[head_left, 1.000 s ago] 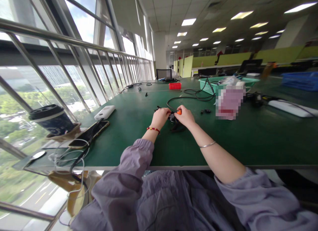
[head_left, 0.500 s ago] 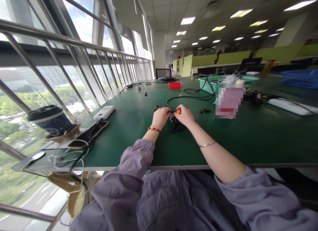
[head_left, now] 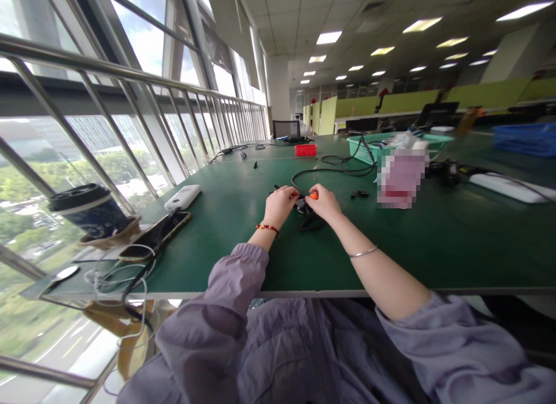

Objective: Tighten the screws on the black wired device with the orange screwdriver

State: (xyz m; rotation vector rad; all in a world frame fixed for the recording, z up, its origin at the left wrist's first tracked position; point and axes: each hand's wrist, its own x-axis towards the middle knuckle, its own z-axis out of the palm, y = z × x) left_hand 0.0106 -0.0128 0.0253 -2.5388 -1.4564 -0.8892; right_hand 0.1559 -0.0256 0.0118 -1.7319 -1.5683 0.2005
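Note:
Both my hands meet over a small black object (head_left: pixel 304 210) on the green table (head_left: pixel 243 242). My left hand (head_left: pixel 280 204) is closed on the object's left side, a red bead bracelet on its wrist. My right hand (head_left: pixel 325 204) is closed around a tool with an orange tip (head_left: pixel 313 194) that shows between the two hands. A black cable (head_left: pixel 317 171) runs from the object away toward a green basket (head_left: pixel 369 146). What lies under my fingers is hidden.
At the table's left edge stand a lidded coffee cup (head_left: pixel 89 210), a phone (head_left: pixel 156 233) with white cables and a white power bank (head_left: pixel 183 197). Small black parts (head_left: pixel 359 193) lie right of my hands. A red box (head_left: pixel 306 150), a white device (head_left: pixel 508 188) and a blue bin (head_left: pixel 525 139) sit farther off.
My hands have stayed on the black object with only slight finger shifts. The view has barely moved.

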